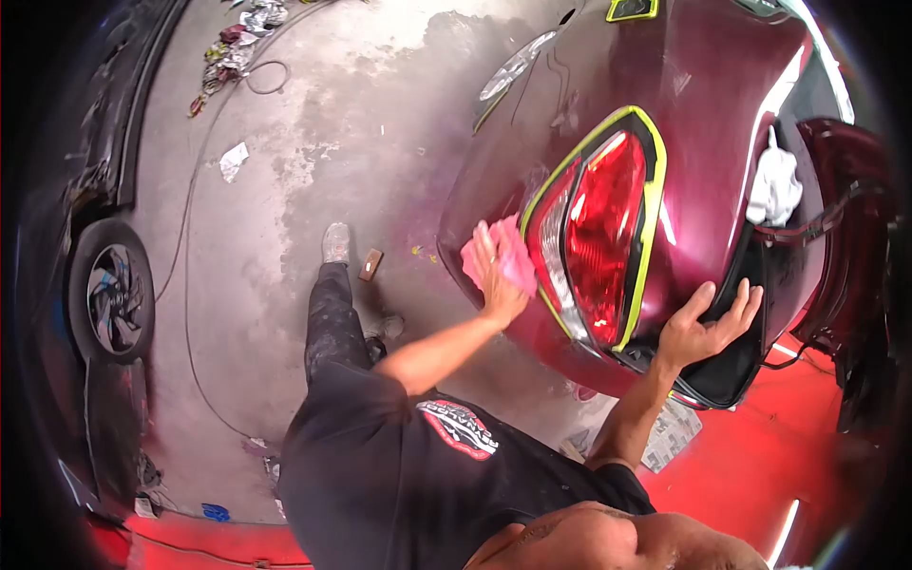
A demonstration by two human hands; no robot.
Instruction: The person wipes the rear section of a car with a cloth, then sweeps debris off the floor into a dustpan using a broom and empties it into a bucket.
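Observation:
My left hand [501, 285] holds a crumpled pink cloth [513, 258] against the dark red car body, just left of the tail light. The red and clear tail light [608, 228] is edged with yellow-green tape [657, 190]. My right hand [705, 332], fingers apart and holding nothing, is at the black-lined edge of the trunk opening [736, 366], right of the light. Whether its fingers touch the edge is unclear. A white crumpled cloth or glove [776, 185] lies farther up along that edge.
Another dark car with a wheel [114, 290] stands at the left. A hose [190, 228] runs over the concrete floor, near crumpled foil and paper [233, 59]. A small brown block [370, 265] lies by my shoe [335, 243]. Newspaper [673, 435] lies below the bumper.

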